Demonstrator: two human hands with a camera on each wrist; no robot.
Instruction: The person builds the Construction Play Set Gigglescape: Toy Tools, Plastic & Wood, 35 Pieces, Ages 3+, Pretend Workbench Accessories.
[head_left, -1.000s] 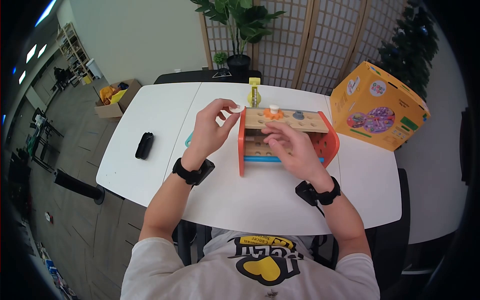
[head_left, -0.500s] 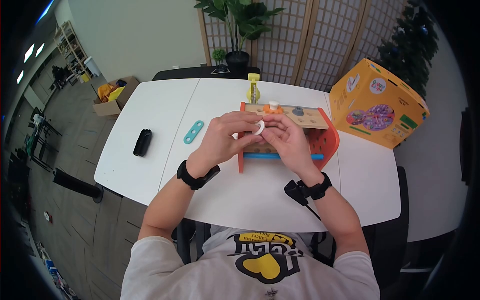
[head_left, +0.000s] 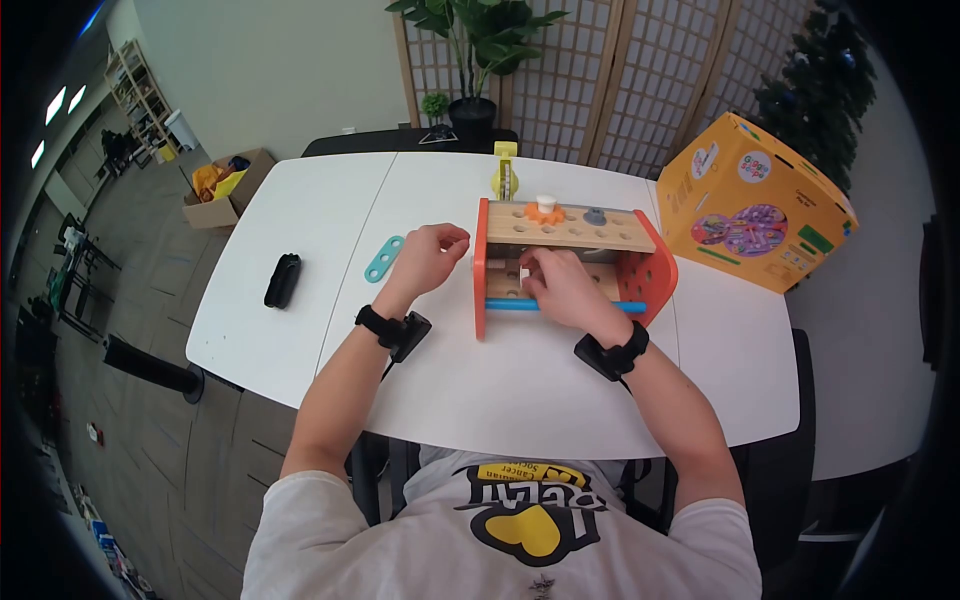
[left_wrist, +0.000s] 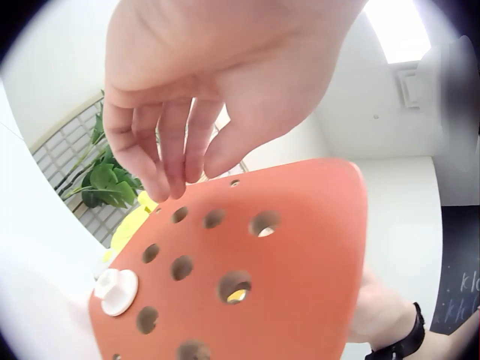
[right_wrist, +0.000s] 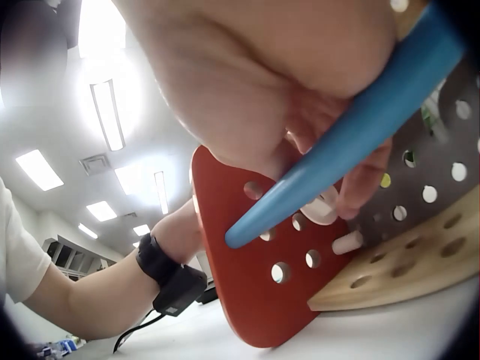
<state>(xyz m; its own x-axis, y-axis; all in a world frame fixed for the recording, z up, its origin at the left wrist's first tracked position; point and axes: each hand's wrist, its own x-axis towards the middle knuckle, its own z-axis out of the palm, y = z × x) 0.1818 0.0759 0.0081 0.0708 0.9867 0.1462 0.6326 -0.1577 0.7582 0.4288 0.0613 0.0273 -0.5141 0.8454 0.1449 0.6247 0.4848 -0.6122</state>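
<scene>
A toy workbench of wood stands on the white table, with red perforated side panels and a blue rod along its front. My right hand reaches inside it behind the rod, thumb and fingers pinching a white plastic nut. Close by, the white shank of a bolt pokes inward through the left panel. Outside that panel is the bolt's white head. My left hand hovers just left of the panel's upper edge, fingers loosely curled and holding nothing.
An orange gear with a white knob and a grey bolt sit on the bench top. A yellow toy piece stands behind it. Left lie a teal strip and a black case. A yellow box stands at right.
The white nut went from my left hand to both hands before the bench, then into the bench with my right hand. My left hand has drawn back left, without it.
</scene>
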